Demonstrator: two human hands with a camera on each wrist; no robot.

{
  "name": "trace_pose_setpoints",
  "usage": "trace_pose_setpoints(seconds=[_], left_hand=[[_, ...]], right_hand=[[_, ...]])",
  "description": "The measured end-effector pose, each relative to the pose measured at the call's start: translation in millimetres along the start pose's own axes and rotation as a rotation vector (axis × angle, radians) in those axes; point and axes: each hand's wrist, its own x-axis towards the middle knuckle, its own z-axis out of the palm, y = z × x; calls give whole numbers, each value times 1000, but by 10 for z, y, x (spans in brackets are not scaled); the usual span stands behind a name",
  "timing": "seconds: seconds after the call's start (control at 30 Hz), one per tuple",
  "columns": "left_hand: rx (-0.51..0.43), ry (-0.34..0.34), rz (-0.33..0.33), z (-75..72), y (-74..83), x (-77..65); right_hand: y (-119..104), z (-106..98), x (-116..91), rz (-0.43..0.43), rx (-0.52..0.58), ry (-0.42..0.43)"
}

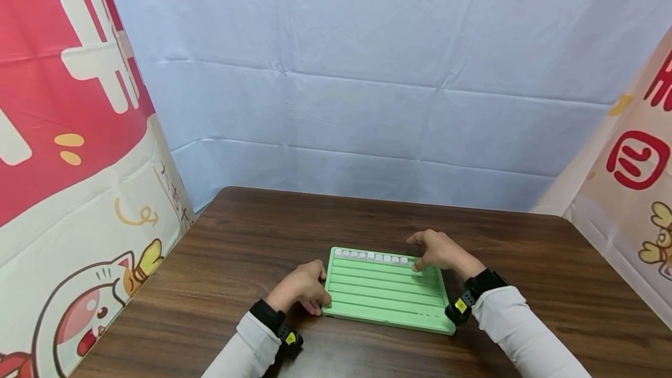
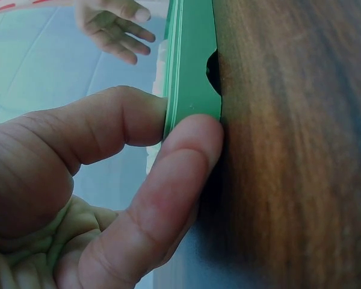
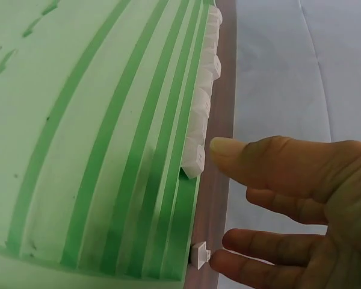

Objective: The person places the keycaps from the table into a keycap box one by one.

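Note:
A flat green board (image 1: 385, 290) with grooves across it lies on the table. Along its far groove stands a row of several white keycaps (image 1: 370, 256). My left hand (image 1: 306, 286) grips the board's left edge; the left wrist view has the thumb and a finger pinching its rim (image 2: 192, 66). Over the far right corner is my right hand (image 1: 438, 251), thumb and fingers spread apart. In the right wrist view its thumb is close to the end keycap (image 3: 194, 158). One separate keycap (image 3: 198, 254) is by a fingertip past the board's far edge; whether they touch I cannot tell.
The brown wooden table (image 1: 262, 220) extends around the board on all sides. A pale blue cloth (image 1: 367, 104) hangs behind it, with printed cloths (image 1: 79, 191) at the left and right. Each wrist wears a black strap (image 1: 485, 284) with a small camera.

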Motion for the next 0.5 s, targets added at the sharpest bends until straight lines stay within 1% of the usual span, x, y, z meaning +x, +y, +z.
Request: trace_pose_setpoints(seconds=[0.23, 0.37, 0.5], left_hand=[[4, 2, 1, 0, 6, -6], [3, 1, -1, 2, 8, -5], [3, 3, -2, 3, 7, -2]], right_hand=[[24, 6, 29, 9, -7, 3], [59, -7, 69, -4, -11, 13], [98, -18, 129, -22, -39, 24]])
